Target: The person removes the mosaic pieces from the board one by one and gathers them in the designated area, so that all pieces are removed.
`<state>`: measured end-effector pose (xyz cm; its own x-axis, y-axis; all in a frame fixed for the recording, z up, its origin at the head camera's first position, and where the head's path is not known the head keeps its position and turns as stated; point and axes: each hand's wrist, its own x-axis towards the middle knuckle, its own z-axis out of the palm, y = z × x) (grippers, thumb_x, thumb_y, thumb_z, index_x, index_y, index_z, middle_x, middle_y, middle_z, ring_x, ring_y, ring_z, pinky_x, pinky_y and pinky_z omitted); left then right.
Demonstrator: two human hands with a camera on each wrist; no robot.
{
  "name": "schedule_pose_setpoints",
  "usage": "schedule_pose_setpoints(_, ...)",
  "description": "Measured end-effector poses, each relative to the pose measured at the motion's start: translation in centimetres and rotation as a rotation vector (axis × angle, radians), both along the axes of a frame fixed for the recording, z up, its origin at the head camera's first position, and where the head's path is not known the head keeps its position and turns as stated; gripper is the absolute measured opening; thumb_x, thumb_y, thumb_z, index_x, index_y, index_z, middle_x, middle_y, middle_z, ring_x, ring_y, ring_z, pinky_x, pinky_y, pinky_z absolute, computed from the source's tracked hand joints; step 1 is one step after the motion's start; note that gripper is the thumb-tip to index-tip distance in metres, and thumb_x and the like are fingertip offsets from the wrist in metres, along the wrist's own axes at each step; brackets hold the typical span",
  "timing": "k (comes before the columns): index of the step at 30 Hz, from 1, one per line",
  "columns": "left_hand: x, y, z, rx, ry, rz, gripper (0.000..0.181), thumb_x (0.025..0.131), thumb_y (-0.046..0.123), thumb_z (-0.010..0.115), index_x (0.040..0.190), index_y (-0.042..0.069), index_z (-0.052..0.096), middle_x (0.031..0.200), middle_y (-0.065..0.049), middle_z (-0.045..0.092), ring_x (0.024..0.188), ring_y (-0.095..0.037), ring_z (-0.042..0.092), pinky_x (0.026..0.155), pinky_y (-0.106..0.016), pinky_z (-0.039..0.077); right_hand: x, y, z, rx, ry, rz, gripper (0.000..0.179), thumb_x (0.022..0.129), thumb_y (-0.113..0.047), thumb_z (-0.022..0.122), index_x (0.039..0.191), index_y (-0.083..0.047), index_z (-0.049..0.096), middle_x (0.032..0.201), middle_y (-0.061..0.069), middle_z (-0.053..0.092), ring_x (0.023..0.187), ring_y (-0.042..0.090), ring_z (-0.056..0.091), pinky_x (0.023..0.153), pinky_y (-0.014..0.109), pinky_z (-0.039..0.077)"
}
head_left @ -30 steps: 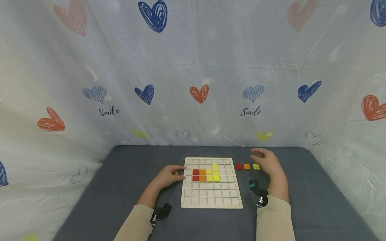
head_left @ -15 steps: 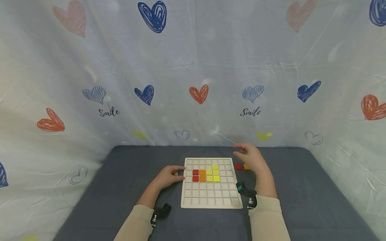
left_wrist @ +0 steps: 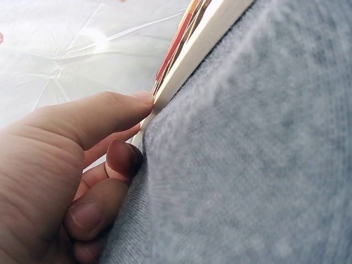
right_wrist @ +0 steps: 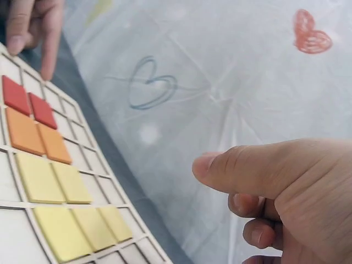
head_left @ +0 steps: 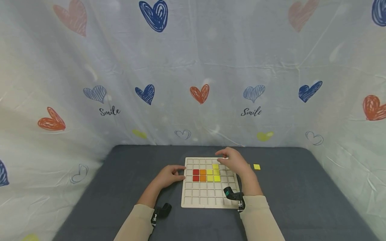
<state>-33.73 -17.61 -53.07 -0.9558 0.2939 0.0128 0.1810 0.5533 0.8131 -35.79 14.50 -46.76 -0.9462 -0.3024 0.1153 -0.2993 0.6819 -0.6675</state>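
A pale wooden grid board [head_left: 196, 201] lies on the dark table, with red tiles [head_left: 196, 175], orange tiles [head_left: 202, 175] and several yellow tiles [head_left: 213, 175] in its cells. At its left edge my left hand [head_left: 167, 176] rests with thumb and index fingertip against the rim, spread apart. My right hand [head_left: 235, 162] hovers over the board's far right corner, thumb and index finger parted. In the right wrist view nothing shows between the thumb [right_wrist: 236, 170] and the curled fingers. One loose yellow tile [head_left: 256, 166] lies right of the board.
Dark grey cloth covers the table [head_left: 144, 157]. A pale curtain [head_left: 172, 67] printed with hearts hangs behind and at both sides. The right forearm hides most of the other loose tiles beside the board.
My right hand has moved left, from above the loose tiles to over the board's far right corner. The loose yellow tile shows again. My left hand has stayed at the board's edge.
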Motion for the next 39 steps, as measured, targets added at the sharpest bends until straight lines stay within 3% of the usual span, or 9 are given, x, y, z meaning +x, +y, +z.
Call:
schedule_pose_setpoints(7,0.0,0.1,0.1,0.0,-0.001,-0.002,0.046,0.09,0.019,0.081,0.133,0.007,0.07,0.061,0.0,0.054,0.052,-0.012,0.044,0.055,-0.03,0.039,-0.4,-0.8,-1.5,0.068,-0.082,-0.009,0.027,0.099,-0.016,0.071,0.125,-0.009,0.076,0.084,0.009,0.049,0.07,0.02,0.035,0.063,0.037,0.031)
schedule_pose_setpoints(10,0.0,0.1,0.1,-0.001,-0.002,0.002,0.046,0.09,0.018,0.081,0.133,0.007,0.07,0.06,0.001,0.053,0.052,-0.012,0.044,0.056,-0.03,0.039,-0.5,-0.8,-2.3,0.105,-0.1,-0.047,0.026,0.098,-0.015,0.072,0.122,-0.008,0.077,0.09,0.01,0.061,0.073,0.02,0.047,0.066,0.037,0.041)
schedule_pose_setpoints(13,0.0,0.1,0.1,-0.001,-0.005,0.007,0.046,0.09,0.019,0.081,0.133,0.008,0.07,0.06,0.0,0.054,0.051,-0.012,0.044,0.056,-0.03,0.039,-0.6,-0.8,-2.9,0.127,-0.096,-0.077,0.025,0.097,-0.013,0.071,0.12,-0.006,0.078,0.111,0.01,0.072,0.095,0.026,0.065,0.082,0.042,0.052)
schedule_pose_setpoints(15,0.0,0.0,0.1,0.0,-0.006,0.008,0.045,0.09,0.019,0.081,0.133,0.008,0.07,0.06,0.0,0.054,0.052,-0.012,0.044,0.056,-0.03,0.039,-0.7,-0.8,-3.1,0.126,-0.092,-0.089,0.024,0.097,-0.012,0.07,0.118,-0.006,0.078,0.121,0.009,0.072,0.112,0.032,0.065,0.093,0.047,0.052)
schedule_pose_setpoints(19,0.0,0.0,0.1,-0.004,-0.005,0.008,0.045,0.09,0.019,0.082,0.133,0.008,0.07,0.061,0.0,0.054,0.052,-0.012,0.044,0.056,-0.03,0.039,-0.8,-0.7,-3.4,0.098,-0.102,-0.087,0.022,0.098,-0.012,0.07,0.117,-0.006,0.079,0.122,0.01,0.072,0.118,0.036,0.063,0.098,0.05,0.049)
schedule_pose_setpoints(25,0.0,0.0,0.1,-0.006,0.001,0.012,0.045,0.09,0.018,0.081,0.132,0.007,0.07,0.06,0.001,0.053,0.052,-0.012,0.044,0.056,-0.03,0.039,-0.7,-0.6,-3.0,0.06,-0.097,-0.057,0.025,0.095,-0.01,0.074,0.119,-0.005,0.078,0.116,0.009,0.07,0.105,0.03,0.065,0.09,0.047,0.052)
schedule_pose_setpoints(30,0.0,0.0,0.2,0.007,0.003,0.011,0.045,0.09,0.017,0.081,0.132,0.006,0.07,0.06,0.001,0.053,0.052,-0.012,0.044,0.055,-0.03,0.039,-0.9,-0.8,-2.8,0.035,-0.103,-0.052,0.026,0.094,-0.011,0.076,0.119,-0.006,0.078,0.099,0.004,0.062,0.084,0.022,0.053,0.074,0.04,0.044)
schedule_pose_setpoints(34,0.0,0.1,0.1,0.01,0.007,0.011,0.045,0.09,0.017,0.082,0.132,0.006,0.07,0.06,0.001,0.053,0.052,-0.012,0.044,0.055,-0.03,0.039,-0.9,-1.0,-2.8,0.052,-0.088,-0.045,0.027,0.093,-0.012,0.077,0.119,-0.007,0.078,0.09,0.004,0.055,0.08,0.022,0.047,0.07,0.04,0.038)
schedule_pose_setpoints(39,0.0,0.1,0.0,0.01,0.001,0.012,0.045,0.09,0.018,0.082,0.132,0.007,0.071,0.061,0.001,0.054,0.052,-0.012,0.044,0.055,-0.029,0.039,-0.8,-1.0,-2.8,0.067,-0.069,-0.034,0.026,0.093,-0.012,0.076,0.118,-0.006,0.078,0.091,0.004,0.055,0.081,0.022,0.046,0.07,0.04,0.037)
